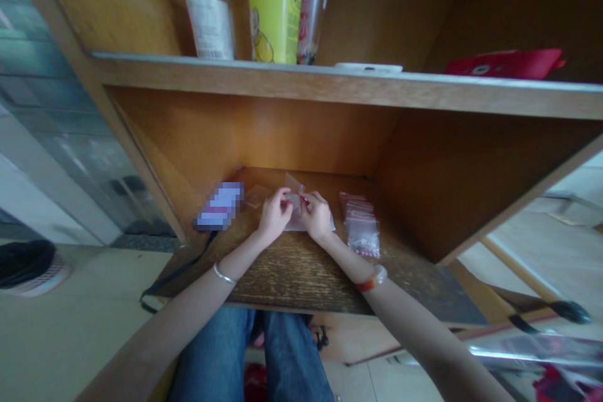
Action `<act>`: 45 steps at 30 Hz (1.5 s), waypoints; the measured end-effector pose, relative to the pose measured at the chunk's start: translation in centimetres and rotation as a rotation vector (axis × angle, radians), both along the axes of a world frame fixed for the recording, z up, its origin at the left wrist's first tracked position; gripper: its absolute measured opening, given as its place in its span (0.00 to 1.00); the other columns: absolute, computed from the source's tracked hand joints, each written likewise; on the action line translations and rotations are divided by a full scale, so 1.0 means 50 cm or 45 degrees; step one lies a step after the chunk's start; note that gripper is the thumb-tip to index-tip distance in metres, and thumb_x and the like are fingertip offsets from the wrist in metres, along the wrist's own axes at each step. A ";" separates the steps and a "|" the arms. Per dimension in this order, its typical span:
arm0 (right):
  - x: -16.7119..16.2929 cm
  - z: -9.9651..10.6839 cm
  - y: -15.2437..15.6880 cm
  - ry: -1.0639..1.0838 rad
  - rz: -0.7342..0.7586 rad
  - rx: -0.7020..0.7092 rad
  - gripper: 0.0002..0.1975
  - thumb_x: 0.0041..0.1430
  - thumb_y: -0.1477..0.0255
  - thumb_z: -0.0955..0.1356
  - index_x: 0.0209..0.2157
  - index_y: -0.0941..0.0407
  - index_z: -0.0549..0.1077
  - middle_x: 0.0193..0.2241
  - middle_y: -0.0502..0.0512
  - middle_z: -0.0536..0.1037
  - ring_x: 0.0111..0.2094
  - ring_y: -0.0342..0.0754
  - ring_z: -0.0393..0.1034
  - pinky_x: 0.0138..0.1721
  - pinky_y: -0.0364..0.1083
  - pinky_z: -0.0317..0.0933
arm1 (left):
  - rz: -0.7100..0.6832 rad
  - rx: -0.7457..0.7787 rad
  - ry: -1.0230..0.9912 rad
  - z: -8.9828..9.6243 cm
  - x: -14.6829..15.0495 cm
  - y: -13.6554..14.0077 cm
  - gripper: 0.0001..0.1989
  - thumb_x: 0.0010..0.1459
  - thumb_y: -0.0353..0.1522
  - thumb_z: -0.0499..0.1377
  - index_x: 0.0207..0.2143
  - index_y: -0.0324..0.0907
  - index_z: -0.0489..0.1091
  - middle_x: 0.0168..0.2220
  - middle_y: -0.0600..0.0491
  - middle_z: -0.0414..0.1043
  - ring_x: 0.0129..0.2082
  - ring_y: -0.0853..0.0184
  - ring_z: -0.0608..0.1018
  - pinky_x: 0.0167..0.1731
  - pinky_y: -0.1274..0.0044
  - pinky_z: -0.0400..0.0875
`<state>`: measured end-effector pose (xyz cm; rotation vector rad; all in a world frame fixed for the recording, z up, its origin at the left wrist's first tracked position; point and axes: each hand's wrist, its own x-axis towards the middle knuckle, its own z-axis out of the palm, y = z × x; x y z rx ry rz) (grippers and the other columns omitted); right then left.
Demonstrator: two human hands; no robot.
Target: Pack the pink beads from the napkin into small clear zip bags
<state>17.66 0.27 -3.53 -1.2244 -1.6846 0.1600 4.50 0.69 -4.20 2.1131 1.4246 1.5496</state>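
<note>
Both of my hands meet over the middle of the wooden desk (pixel 282 276). Between them is a small clear plastic bag (pixel 294 183), its upper part sticking up past the fingertips. My left hand (pixel 276 217) pinches the bag's left side, thumb against fingers. On the other side my right hand (pixel 316 213) is closed on it as well. Under the hands lies a whitish flat sheet or bag (pixel 294 223), mostly covered. To the right, a row of overlapping clear zip bags (pixel 362 226) holds small pink and white pieces. Another clear bag (pixel 257 196) lies left of my left hand.
A phone (pixel 219 206) with a dark strap (pixel 188 267) rests at the desk's left. The shelf edge (pixel 330 91) runs above, carrying a white-capped jar (pixel 208 9), a yellow container (pixel 276 6) and a red case (pixel 506 65). A lined bin (pixel 32 267) stands on the floor.
</note>
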 end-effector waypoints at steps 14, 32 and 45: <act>0.002 -0.005 0.002 -0.101 0.112 0.057 0.13 0.55 0.80 0.62 0.36 0.56 0.77 0.34 0.56 0.77 0.36 0.48 0.71 0.40 0.46 0.64 | -0.100 0.050 0.262 0.006 -0.002 -0.009 0.32 0.54 0.24 0.53 0.61 0.44 0.52 0.29 0.56 0.73 0.28 0.70 0.74 0.38 0.76 0.71; 0.011 -0.011 0.016 0.132 0.109 0.070 0.13 0.53 0.68 0.68 0.40 0.56 0.76 0.36 0.57 0.76 0.37 0.49 0.71 0.41 0.47 0.64 | 0.034 0.126 0.581 0.001 -0.006 -0.002 0.29 0.54 0.26 0.56 0.59 0.39 0.55 0.38 0.49 0.76 0.37 0.63 0.77 0.45 0.69 0.65; 0.018 0.011 0.008 0.170 0.274 0.069 0.10 0.55 0.69 0.66 0.36 0.53 0.78 0.37 0.53 0.79 0.40 0.48 0.72 0.45 0.47 0.63 | 0.117 0.078 0.390 0.001 -0.008 0.001 0.18 0.55 0.28 0.57 0.49 0.41 0.64 0.32 0.54 0.76 0.33 0.64 0.78 0.42 0.71 0.64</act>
